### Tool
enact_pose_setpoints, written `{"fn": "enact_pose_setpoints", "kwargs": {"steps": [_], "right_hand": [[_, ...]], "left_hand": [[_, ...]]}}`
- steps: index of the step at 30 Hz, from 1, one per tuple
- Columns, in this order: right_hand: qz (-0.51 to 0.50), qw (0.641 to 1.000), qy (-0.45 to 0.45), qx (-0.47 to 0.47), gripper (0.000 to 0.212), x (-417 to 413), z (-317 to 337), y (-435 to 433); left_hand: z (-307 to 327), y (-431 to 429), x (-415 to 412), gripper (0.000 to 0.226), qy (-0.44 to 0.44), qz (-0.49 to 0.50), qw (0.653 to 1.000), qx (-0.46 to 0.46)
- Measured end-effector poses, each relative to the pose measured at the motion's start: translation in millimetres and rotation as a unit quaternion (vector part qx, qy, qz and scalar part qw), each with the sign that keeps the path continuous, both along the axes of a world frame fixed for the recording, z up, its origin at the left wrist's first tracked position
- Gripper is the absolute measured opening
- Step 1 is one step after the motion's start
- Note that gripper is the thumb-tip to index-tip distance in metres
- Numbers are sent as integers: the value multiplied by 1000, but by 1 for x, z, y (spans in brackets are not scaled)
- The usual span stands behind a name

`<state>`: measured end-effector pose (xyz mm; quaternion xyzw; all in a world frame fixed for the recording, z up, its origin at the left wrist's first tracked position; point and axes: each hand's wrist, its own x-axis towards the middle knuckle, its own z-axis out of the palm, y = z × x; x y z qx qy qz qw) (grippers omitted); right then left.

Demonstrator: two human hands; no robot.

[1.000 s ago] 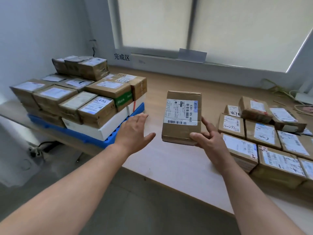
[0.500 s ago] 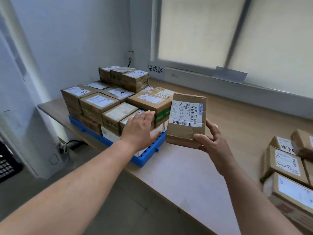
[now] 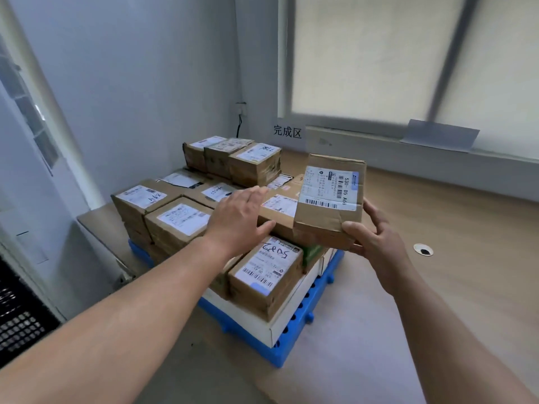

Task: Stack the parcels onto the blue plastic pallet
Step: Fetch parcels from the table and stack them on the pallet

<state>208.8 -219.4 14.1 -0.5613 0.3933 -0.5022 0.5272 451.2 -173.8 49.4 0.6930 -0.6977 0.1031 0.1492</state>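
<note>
The fingers (image 3: 374, 212) of my right hand (image 3: 376, 240) are clamped on the lower right corner of a brown parcel (image 3: 329, 196). My thumb is on its near face and the other fingers are behind it, so it hangs tilted with its printed label towards me. The fingers (image 3: 256, 193) of my left hand (image 3: 239, 217) lie straight and close together, palm down, holding nothing. They sit just to the left of the parcel and low over the stacked parcels (image 3: 175, 220), though I cannot tell whether they touch the tops. Directly beneath my right fingers is a green-banded parcel (image 3: 280, 205), with the right edge of the blue pallet (image 3: 318, 295) further down, resting on the bench (image 3: 437, 301). I judge that I am in the placing step: the parcel is over the load but not yet set down, and I cannot make out whether its lower edge rests on anything. Beyond my left fingertips a back row of three parcels (image 3: 233, 158) makes the highest tier, and the tops nearer my fingers lie lower. The next move calls for turning the parcel flat, label up, with my left fingers taking its free side. Then I lower it squarely onto a level top below my fingers. It should stay inside the pallet's right edge, so nothing overhangs or tips towards the bench.
</note>
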Motion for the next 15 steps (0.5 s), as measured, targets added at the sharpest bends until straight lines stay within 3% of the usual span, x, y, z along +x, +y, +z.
{"fn": "enact_pose_setpoints", "kwargs": {"steps": [15], "right_hand": [[-57, 998, -9, 40, 63, 65, 5, -106]], "left_hand": [[19, -129, 71, 64, -18, -33, 999, -4]]}}
